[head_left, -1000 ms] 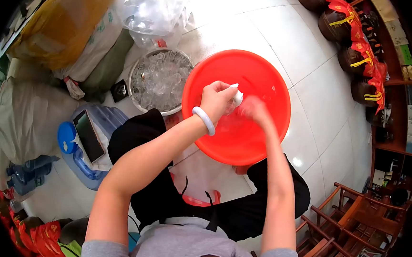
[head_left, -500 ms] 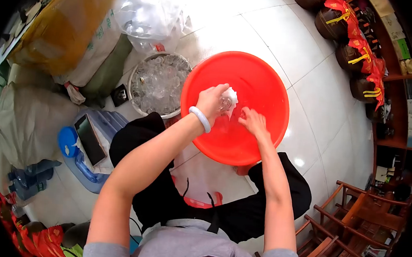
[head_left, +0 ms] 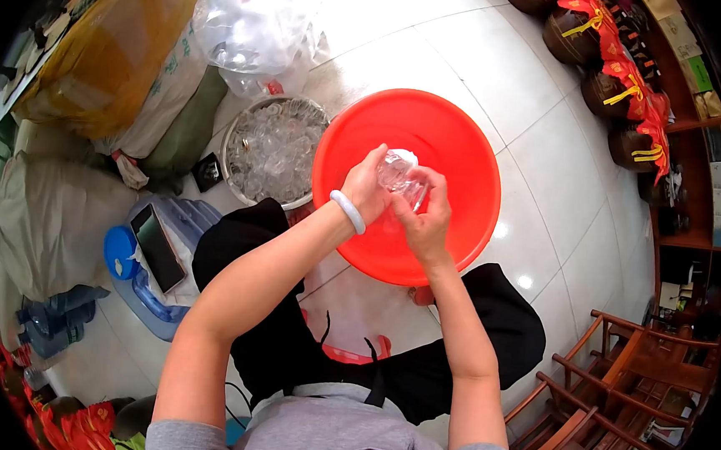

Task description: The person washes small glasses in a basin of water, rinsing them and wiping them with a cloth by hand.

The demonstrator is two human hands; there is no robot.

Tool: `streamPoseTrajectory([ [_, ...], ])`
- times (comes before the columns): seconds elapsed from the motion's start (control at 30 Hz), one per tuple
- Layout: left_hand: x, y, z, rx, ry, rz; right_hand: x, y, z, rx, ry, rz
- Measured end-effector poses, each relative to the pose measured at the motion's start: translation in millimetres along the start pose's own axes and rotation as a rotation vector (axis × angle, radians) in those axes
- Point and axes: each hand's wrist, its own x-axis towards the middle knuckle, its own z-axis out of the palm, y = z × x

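Above a large red plastic basin [head_left: 468,237], both my hands are on one small clear glass [head_left: 410,192], tilted on its side. My left hand [head_left: 366,190], with a pale bangle at the wrist, holds its left end. A scrap of white cloth or tissue [head_left: 402,155] shows beyond the fingertips there; how it lies against the glass is partly hidden. My right hand [head_left: 424,226] pinches the near right end between thumb and fingers. Left of the basin stands a round metal bowl [head_left: 229,168] heaped with clear glassware [head_left: 274,148].
A phone [head_left: 158,248] lies on white paper atop a blue plastic container [head_left: 145,298] at left. Wrapped sacks and a taped carton [head_left: 109,49] line the far left. Dark jars [head_left: 572,39] with red cloth stand right, wooden chairs [head_left: 616,393] lower right.
My right hand has moved up and left from beside the glass and now grips it. The glass has come away from the white cloth toward me and shows more.
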Motion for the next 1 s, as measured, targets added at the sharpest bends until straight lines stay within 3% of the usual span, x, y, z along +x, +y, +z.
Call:
streamPoseTrajectory([
  [0.03, 0, -1, 0, -0.018, 0.010, -0.047, -2, 3, 3, -0.001, 0.004, -0.002],
  [0.1, -1, -1, 1, -0.002, -0.008, -0.066, -4, 8, 6, -0.294, -0.031, -0.215],
  [0.23, 0, -4, -4, -0.010, 0.029, -0.110, -5, 2, 7, -0.535, 0.049, -0.266],
  [0.37, -1, -8, -2, 0.008, 0.081, -0.087, 7, 1, 3, -0.486, -0.007, -0.272],
  [0.47, -1, -7, 2, 0.052, 0.102, -0.114, 18, -2, 0, -0.426, -0.075, -0.123],
  [0.53, 2, -10, -3, 0.108, 0.123, -0.120, 27, -5, -5, -0.413, -0.316, 0.129],
  [0.63, -4, -11, 6, 0.214, 0.131, -0.123, 37, -6, -10, -0.533, -0.430, 0.200],
  [0.87, -9, -9, 9, 0.153, -0.062, -0.229, 28, 21, -18, -0.390, -0.404, 0.304],
  [1.0, -7, -16, 16, 0.160, 0.095, -0.227, 29, 36, -25, -0.056, -0.388, 0.557],
])
